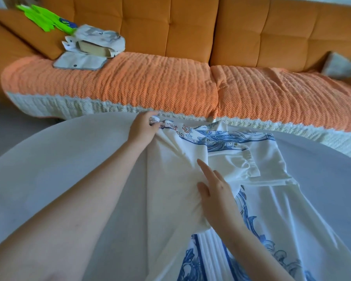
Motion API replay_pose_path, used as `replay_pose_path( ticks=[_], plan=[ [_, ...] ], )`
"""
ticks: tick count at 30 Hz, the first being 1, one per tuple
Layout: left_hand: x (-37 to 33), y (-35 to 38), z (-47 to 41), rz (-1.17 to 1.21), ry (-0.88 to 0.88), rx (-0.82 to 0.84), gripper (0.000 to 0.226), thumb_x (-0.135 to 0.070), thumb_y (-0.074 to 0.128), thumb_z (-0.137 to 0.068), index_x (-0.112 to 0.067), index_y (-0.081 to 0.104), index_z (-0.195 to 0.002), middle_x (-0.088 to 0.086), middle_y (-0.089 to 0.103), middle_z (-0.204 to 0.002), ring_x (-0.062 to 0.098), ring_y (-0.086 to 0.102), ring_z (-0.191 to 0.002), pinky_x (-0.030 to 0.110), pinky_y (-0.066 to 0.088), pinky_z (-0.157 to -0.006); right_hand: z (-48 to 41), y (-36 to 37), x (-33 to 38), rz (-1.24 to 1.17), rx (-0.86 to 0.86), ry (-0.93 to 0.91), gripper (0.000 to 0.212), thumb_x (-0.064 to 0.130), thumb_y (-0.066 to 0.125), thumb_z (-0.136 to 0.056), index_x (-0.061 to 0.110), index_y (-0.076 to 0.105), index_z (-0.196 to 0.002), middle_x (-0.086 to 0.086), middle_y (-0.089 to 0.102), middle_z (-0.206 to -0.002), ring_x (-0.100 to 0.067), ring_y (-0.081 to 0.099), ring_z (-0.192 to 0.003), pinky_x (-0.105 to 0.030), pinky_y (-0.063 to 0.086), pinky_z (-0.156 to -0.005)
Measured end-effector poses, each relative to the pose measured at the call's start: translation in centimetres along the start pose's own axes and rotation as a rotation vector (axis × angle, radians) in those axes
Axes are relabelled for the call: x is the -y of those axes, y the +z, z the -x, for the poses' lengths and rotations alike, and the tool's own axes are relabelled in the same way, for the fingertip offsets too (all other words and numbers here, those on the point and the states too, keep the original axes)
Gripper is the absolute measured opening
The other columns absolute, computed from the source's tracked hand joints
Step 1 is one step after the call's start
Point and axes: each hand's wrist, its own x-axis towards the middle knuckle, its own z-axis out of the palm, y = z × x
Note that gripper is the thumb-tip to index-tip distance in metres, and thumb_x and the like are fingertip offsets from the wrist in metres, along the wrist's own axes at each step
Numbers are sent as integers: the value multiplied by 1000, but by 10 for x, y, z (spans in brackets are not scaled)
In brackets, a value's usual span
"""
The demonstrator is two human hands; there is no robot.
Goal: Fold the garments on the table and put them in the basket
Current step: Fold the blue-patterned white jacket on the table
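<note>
Left hand (143, 126) pinches dress (178, 175) corner. Right hand (217, 191) flat, fingers straight, presses fold. Best pull corner over slowly, keep edge smooth.

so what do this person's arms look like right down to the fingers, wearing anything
Both forearms are bare to the picture's edge: no sleeves or cuffs show. The left grip and right grip carry no gloves, and no watch, bracelet or ring is visible. The left fingertips are buried in the white, blue-printed fabric garment, so nails there cannot be judged.
</note>
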Motion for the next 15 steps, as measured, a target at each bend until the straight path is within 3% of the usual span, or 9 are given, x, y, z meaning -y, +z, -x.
replay_pose_path(
  ticks=[3,5,10,13,15],
  plan=[
    [-10,14,-16,11,13,-221,19,-2,54,-86,-15,67,-90,4,60,-113,17,56,-99,21,37,-77,1,6,-10,53,5,-36,51,11,35,-99,35,32,-143,2,46,-108,-17,41,-102,-29,36,-77],
    [-10,22,-27,5,25,-281,17,-1,55,-87,-14,66,-83,6,59,-110,17,56,-96,19,34,-73,0,10,-15,106,17,-61,50,12,32,-99,35,29,-144,2,42,-108,-18,39,-106,-30,36,-79],
    [15,49,-38,-46,6,-203,18,-1,58,-85,-10,72,-92,12,63,-108,25,58,-103,22,38,-81,3,17,-23,193,-1,-129,53,13,31,-99,33,20,-147,5,36,-104,-13,30,-101,-25,31,-80],
    [11,48,-39,-81,46,-94,20,-12,60,-89,-6,70,-105,15,60,-116,28,54,-110,20,35,-88,3,19,-23,184,-30,-169,49,25,25,-97,31,29,-145,5,39,-100,-12,29,-95,-26,31,-82],
    [-3,33,-31,1,111,-104,23,-15,56,-93,-6,67,-110,13,56,-122,25,51,-115,18,33,-89,-1,12,-18,83,16,-77,43,32,28,-101,35,33,-143,7,37,-99,-12,33,-98,-27,34,-87]
  ],
)
